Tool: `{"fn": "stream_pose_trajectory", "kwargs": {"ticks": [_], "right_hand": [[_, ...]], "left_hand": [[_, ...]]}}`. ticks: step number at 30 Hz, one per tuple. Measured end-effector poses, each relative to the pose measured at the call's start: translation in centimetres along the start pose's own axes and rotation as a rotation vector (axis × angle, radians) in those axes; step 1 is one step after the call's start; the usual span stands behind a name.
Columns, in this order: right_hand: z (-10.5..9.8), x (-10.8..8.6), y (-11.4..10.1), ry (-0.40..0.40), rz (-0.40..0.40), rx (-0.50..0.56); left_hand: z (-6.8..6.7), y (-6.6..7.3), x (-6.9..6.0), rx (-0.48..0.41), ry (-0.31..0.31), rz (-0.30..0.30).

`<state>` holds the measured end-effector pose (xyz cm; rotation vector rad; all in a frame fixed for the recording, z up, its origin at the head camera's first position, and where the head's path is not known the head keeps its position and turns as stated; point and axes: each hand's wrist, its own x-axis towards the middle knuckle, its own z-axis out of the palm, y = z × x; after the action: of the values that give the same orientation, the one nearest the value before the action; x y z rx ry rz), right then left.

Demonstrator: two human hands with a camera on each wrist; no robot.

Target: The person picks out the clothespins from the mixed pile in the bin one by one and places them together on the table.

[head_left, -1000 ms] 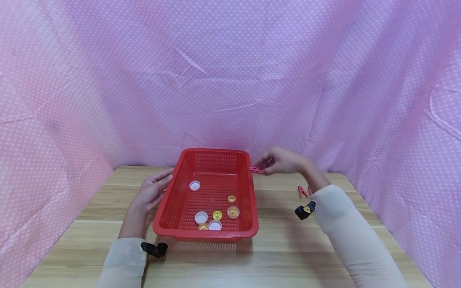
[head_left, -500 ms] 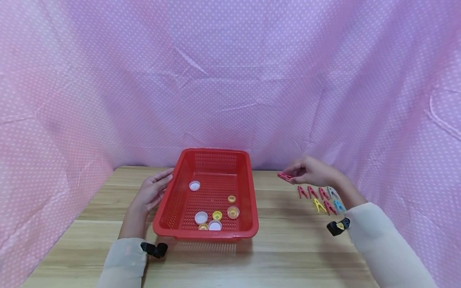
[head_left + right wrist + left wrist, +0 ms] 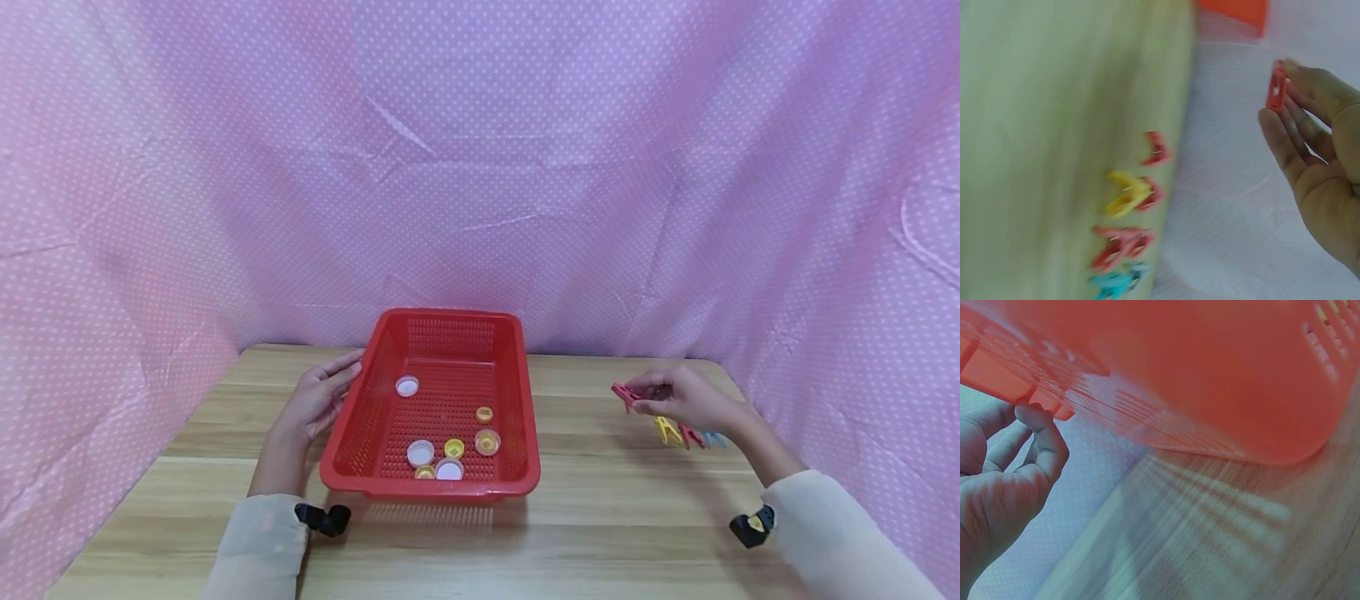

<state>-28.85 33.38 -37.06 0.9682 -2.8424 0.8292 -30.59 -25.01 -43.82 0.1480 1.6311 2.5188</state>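
At the left side of the red plastic basket (image 3: 431, 487), my left hand (image 3: 311, 404) pinches the rim; the left wrist view shows its thumb and fingers at the rim's edge (image 3: 997, 390). To the right, my right hand (image 3: 688, 398) holds a red clothespin (image 3: 622, 392) between thumb and fingers, raised over the table. The right wrist view shows that clothespin (image 3: 1277, 90) apart from the others. Below lie a yellow clothespin (image 3: 666, 430), a red clothespin (image 3: 691, 436) and a blue clothespin (image 3: 713, 439); my hand hides more of them.
Inside the basket lie several round caps, among them a white one (image 3: 421, 453) and a yellow one (image 3: 453, 448). The wooden table (image 3: 600, 533) runs back to a pink dotted curtain (image 3: 480, 183).
My right hand has moved from the basket's right rim rightward and nearer, carrying the red clothespin to above the other clothespins. The left hand and basket stay in place.
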Motion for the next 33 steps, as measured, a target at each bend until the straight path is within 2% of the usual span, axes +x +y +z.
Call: {"fn": "stream_pose_trajectory", "kwargs": {"ticks": [2,8,15,20,26,31,33], "right_hand": [[0.7,-0.5,0.7,0.016,-0.036,-0.003],[2.7,-1.7,2.1,-0.004,-0.038,-0.026],[4.3,-2.8,2.9,0.008,-0.048,-0.072],[5.2,-3.1,2.9,-0.001,0.015,-0.061],[5.7,-3.0,2.6,0.003,0.115,-0.130],[5.7,-3.2,2.3,-0.026,0.136,-0.086],[5.8,-3.2,2.3,-0.037,0.117,-0.084]], "left_hand": [[0.0,0.0,0.0,0.000,-0.002,0.003],[-0.2,0.2,-0.1,-0.008,0.002,0.003],[0.0,0.3,-0.1,0.009,0.007,-0.021],[0.0,0.2,0.0,0.002,0.006,-0.024],[-0.1,0.1,0.1,-0.008,0.001,-0.026],[0.0,0.2,0.0,-0.016,0.005,-0.029],[0.0,0.2,0.0,-0.018,0.007,-0.028]]}}
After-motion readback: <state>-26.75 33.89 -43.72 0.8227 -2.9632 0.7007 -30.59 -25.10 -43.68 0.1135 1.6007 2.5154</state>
